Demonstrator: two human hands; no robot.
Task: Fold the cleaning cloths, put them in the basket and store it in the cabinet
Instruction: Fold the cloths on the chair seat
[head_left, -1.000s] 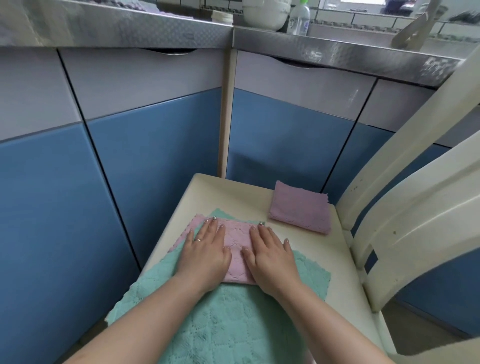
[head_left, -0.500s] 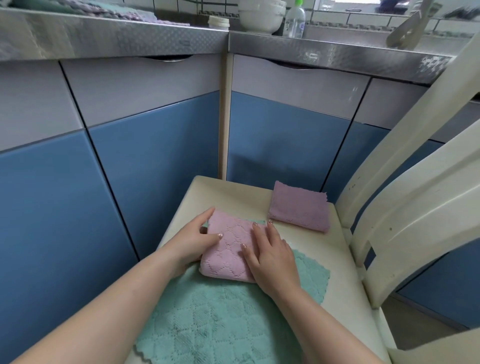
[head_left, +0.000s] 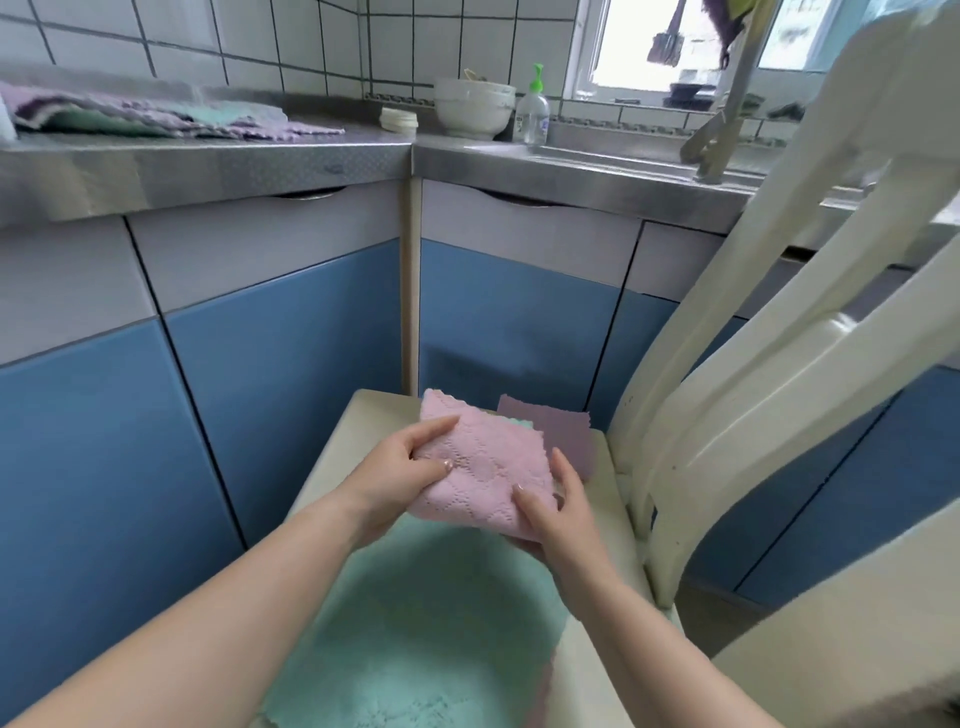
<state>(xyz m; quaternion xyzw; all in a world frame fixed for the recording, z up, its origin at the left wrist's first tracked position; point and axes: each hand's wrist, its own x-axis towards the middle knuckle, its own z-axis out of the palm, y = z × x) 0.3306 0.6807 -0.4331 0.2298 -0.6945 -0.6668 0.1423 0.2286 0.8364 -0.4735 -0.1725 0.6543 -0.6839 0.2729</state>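
Hands, left (head_left: 395, 470) and right (head_left: 558, 512), grasped folded pink cloth (head_left: 483, 467) at frame centre, above teal cloth (head_left: 415, 623) on chair (head_left: 597, 649).

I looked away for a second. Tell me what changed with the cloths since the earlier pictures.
The pink cloth, pressed flat and then folded on the teal cloth, is now lifted off it, the left hand and right hand each holding a side. The teal cloth and the folded purple cloth stayed on the chair seat.

Soft daylight from window (head_left: 649, 47), blown out; edges warped, blurry.
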